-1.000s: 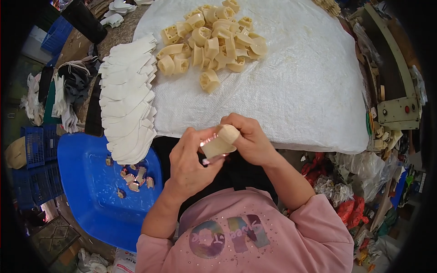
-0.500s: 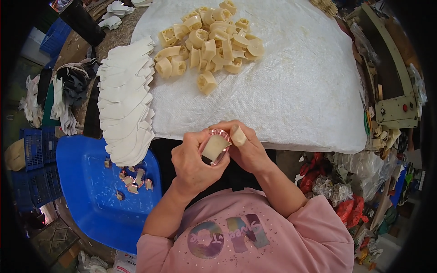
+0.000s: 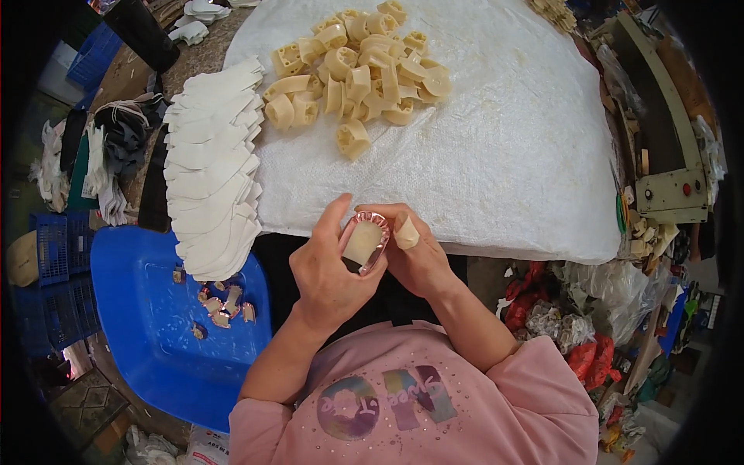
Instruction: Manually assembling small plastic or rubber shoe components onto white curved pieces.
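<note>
A shoe heel [image 3: 363,240], its beige face ringed by shiny pink wrapping gathered in pleats, is held between both hands at the table's near edge. My left hand [image 3: 329,263] grips it from the left, thumb at its lower end and index finger raised beside it. My right hand [image 3: 418,252] is closed against its right side, with a beige cover [image 3: 406,232] on the thumb. Beyond the hands, a pile of bare beige plastic heels [image 3: 358,81] lies on the table, one standing slightly apart toward me.
White woven sheeting [image 3: 496,155] covers the table. Overlapping white cut pieces [image 3: 211,170] run down its left side. Below them, a blue plastic basin [image 3: 167,356] holds several pink-wrapped heels [image 3: 225,304]. At the right stand a pale green machine [image 3: 674,186] and heaped plastic bags [image 3: 612,294].
My left index finger has lifted off the heel and now points up. The pink edging on the heel sits flatter around the beige face, where a beige flap stuck out before.
</note>
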### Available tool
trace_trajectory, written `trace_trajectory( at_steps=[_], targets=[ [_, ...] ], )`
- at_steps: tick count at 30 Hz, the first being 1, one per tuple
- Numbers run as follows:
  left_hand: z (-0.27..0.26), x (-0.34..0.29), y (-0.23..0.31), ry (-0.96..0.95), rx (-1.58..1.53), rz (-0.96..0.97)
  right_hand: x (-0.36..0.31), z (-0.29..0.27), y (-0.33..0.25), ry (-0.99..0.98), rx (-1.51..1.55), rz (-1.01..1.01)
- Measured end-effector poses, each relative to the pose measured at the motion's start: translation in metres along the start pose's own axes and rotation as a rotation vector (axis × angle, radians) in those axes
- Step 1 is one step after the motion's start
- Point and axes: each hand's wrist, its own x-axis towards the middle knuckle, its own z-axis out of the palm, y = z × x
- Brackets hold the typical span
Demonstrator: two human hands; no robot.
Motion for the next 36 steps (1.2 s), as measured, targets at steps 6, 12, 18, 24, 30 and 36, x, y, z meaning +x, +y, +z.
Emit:
trace_trajectory(
  at_steps=[6, 12, 18, 24, 30, 36],
  targets=[
    [0.001, 0.001, -0.009, 0.037, 0.020, 0.267, -0.002, 0.000, 0.006, 0.044, -0.147, -0.067],
    [-0.005, -0.011, -0.016, 0.089, 0.050, 0.229, 0.002, 0.028, 0.006, 0.182, -0.756, -0.305],
    [-0.023, -0.016, -0.024, 0.163, -0.076, 0.115, 0.017, 0.023, 0.000, -0.034, -0.795, -0.240],
    [-0.082, -0.063, -0.060, 0.265, 0.155, -0.145, 0.064, 0.045, -0.015, -0.173, -1.099, -0.414],
    [-0.116, -0.093, -0.087, 0.199, 0.581, -0.247, 0.114, 0.061, -0.009, -0.083, -1.332, -0.521],
    [-0.139, -0.075, -0.085, 0.360, 0.632, -0.096, 0.140, 0.077, -0.016, -0.102, -1.361, -0.524]
  ],
)
